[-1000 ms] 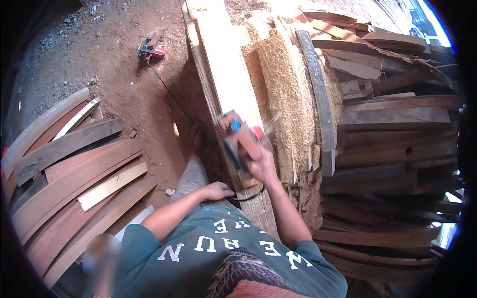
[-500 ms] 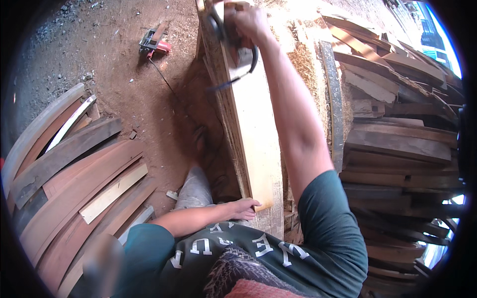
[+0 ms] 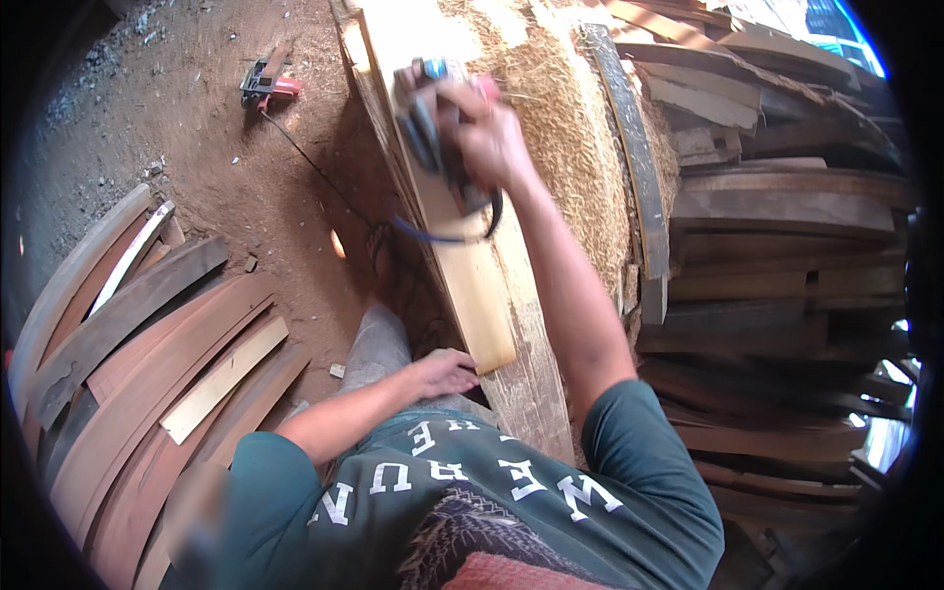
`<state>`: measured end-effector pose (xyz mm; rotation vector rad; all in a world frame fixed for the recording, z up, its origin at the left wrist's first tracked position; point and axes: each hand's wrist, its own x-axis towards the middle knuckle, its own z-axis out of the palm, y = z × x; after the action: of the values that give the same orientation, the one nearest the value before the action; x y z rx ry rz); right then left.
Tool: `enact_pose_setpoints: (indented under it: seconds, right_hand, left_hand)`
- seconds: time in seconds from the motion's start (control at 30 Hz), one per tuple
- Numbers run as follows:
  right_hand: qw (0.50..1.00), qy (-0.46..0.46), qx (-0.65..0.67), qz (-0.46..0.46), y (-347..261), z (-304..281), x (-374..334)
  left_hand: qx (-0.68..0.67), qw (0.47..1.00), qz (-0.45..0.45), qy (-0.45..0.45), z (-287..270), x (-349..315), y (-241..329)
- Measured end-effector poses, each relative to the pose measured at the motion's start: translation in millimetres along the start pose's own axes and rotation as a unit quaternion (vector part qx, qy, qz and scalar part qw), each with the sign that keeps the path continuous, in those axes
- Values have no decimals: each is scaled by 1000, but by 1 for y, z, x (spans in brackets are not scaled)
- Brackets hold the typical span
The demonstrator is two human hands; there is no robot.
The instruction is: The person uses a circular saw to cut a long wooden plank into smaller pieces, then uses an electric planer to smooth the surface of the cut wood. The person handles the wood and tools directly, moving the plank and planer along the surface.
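My right hand [image 3: 492,138] grips the handle of an electric hand planer [image 3: 423,130], blurred by motion. Its dark cord loops back toward me. Beneath the planer lies a long pale board [image 3: 475,324], resting on a rougher, weathered timber [image 3: 531,418]. At the near left corner of the board, my left hand [image 3: 445,373] has its fingers bent against the edge; the grip is partly hidden.
Wood shavings [image 3: 565,128] pile up right of the board, beside a long dark-edged beam [image 3: 629,157]. Stacked curved timbers [image 3: 787,211] fill the right; more timbers [image 3: 162,379] lie at left. A red corded power tool [image 3: 270,87] sits on the dirt floor.
My right hand has drawn the planer back along the board toward me. My left hand stays at the board's near end. The whole view has shifted slightly.
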<state>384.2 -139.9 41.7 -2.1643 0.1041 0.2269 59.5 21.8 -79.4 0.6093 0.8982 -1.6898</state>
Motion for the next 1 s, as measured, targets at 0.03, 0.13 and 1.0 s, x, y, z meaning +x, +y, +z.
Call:
enact_pose_setpoints:
  seconds: [0.03,0.13,1.0]
  right_hand:
    - [998,40,3,-56,19,0,-44]
    - [999,-1,-23,35,75,1,-194]
    - [999,14,-33,11,-18,3,118]
  left_hand:
    - [13,999,29,14,-8,-4,1]
    - [38,990,109,81,-31,-11,1]
    - [530,817,172,146,14,-11,31]
